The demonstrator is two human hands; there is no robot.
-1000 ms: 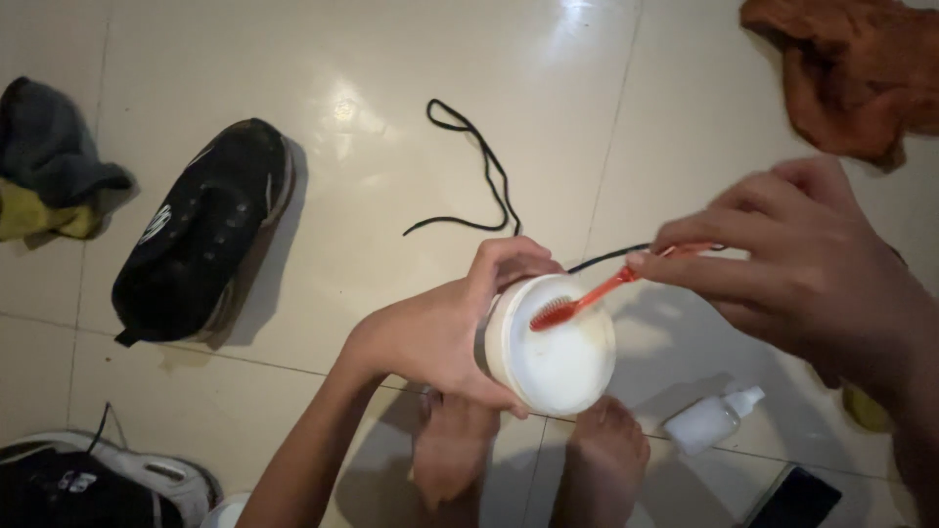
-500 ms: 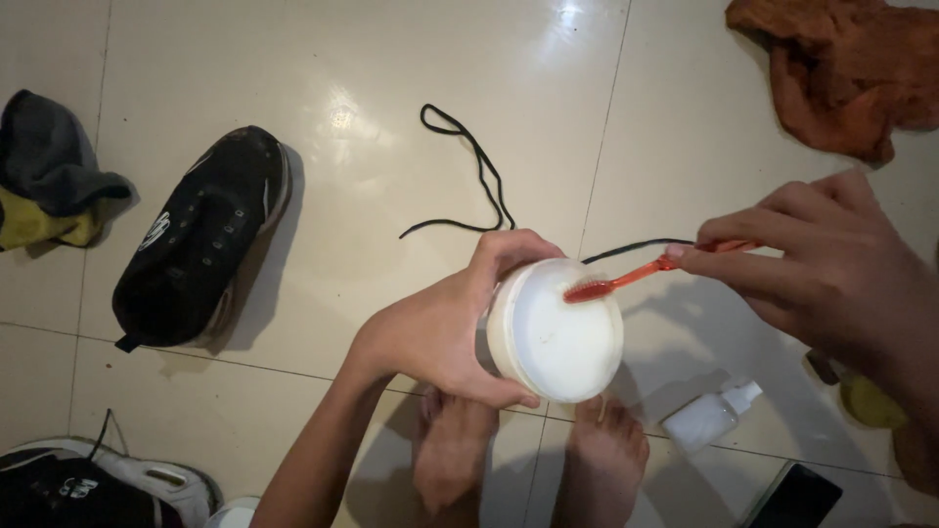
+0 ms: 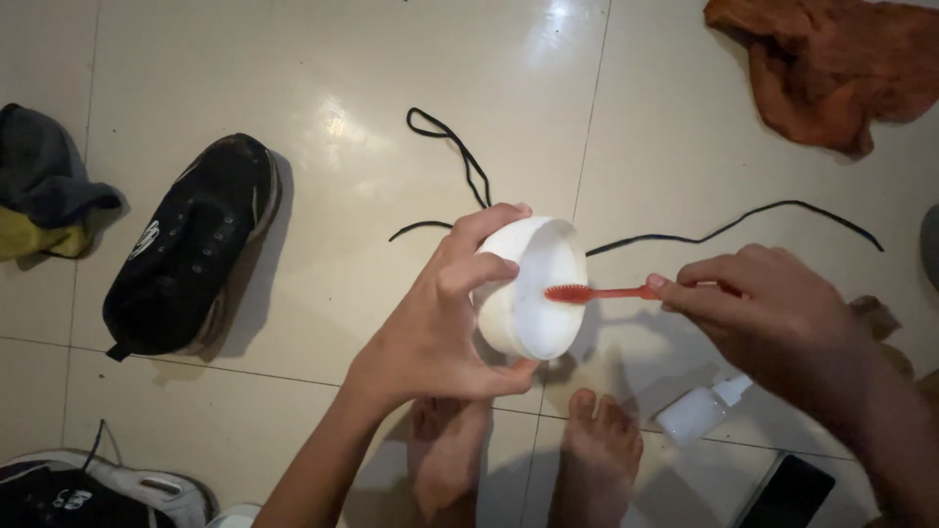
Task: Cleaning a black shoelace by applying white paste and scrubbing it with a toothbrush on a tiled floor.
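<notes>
My left hand [image 3: 435, 323] grips a round white bowl [image 3: 533, 288], tilted so its opening faces right. My right hand [image 3: 773, 318] holds a red toothbrush [image 3: 602, 292] by the handle, and its bristled head sits inside the bowl's mouth. Both are held above the tiled floor, over my bare feet [image 3: 528, 460].
A black shoe [image 3: 191, 259] lies at left, and another shoe [image 3: 88, 494] sits at the bottom left corner. Two black laces [image 3: 460, 161] [image 3: 743, 225] lie on the tiles. An orange cloth [image 3: 831, 64] is top right, a small white bottle [image 3: 699, 409] and dark phone [image 3: 782, 492] bottom right, crumpled socks [image 3: 44, 196] far left.
The bowl has tipped from facing up to facing right. The toothbrush has swung from a slanted dip to a level position with its head in the bowl's mouth.
</notes>
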